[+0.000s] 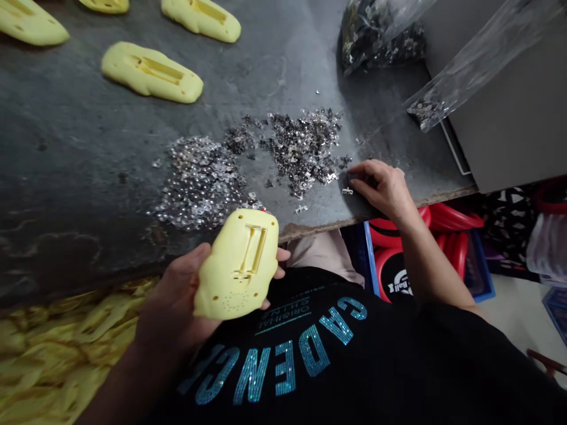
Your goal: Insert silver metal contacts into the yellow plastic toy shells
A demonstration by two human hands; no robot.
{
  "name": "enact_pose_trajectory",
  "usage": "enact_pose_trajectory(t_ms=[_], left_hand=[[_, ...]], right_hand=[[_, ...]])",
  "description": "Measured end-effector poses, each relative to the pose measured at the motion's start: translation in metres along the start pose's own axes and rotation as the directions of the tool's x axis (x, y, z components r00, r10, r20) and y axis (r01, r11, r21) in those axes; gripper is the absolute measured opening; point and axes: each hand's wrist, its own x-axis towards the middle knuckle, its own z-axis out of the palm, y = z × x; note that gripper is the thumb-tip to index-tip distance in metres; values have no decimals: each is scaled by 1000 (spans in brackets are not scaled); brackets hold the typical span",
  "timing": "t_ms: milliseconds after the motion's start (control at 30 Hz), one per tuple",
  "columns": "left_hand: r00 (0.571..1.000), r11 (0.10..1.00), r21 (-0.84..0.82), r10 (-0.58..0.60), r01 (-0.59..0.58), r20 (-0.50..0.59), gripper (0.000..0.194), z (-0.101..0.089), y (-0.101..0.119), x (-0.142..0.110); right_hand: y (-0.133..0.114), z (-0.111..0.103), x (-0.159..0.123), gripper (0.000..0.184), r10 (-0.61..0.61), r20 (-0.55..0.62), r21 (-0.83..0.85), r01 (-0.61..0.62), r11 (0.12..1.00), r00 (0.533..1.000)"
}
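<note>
Two hands: left (172, 301) cupping yellow plastic shell (234, 265), right (381, 189) pressing tabletop (88, 177); CADENCE shirt (283, 354).

Five yellow plastic casings (153, 72) were counted, four lying on the dark workbench (57, 195) and one held in the left hand (170, 301), with the right hand (381, 189) empty; two heaps of small metal clips (199, 186), two clear plastic bags (381, 35) and one blue crate (361, 251) were also seen
</note>
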Motion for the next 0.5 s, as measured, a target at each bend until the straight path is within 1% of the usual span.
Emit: enact_pose_trajectory(t_ms=[67, 133, 233, 300, 400, 467, 500], left_hand=[[999, 999, -12, 38, -38, 12, 65, -4, 1, 6], [997, 997, -13, 76, -76, 14, 67, -5, 1, 8], [997, 997, -11, 73, -73, 25, 72, 0, 0, 7], [997, 997, -18, 73, -72, 28, 74, 4, 0, 6], [994, 997, -37, 75, -72, 83, 73, 4, 0, 10], [989, 994, -66, 89, -82, 115, 71, 2, -1, 15], [988, 992, -97, 90, -78, 125, 69, 2, -2, 17]], right_hand=[[1, -2, -5, 19, 4, -102, -44, -9, 999, 995], [0, -3, -14, 16, -5, -158, -44, -2, 999, 987], [-5, 4, -26, 12, -25, -133, -57, 18, 998, 991], [-9, 14, -28, 12, -34, -109, -116, 21, 993, 993], [-8, 25, -24, 14, -50, -124, -224, 21, 974, 991], [-4, 24, -25, 14, -81, -124, -245, 49, 968, 989], [-4, 21, -26, 14, -115, -119, -237, 85, 968, 986]])
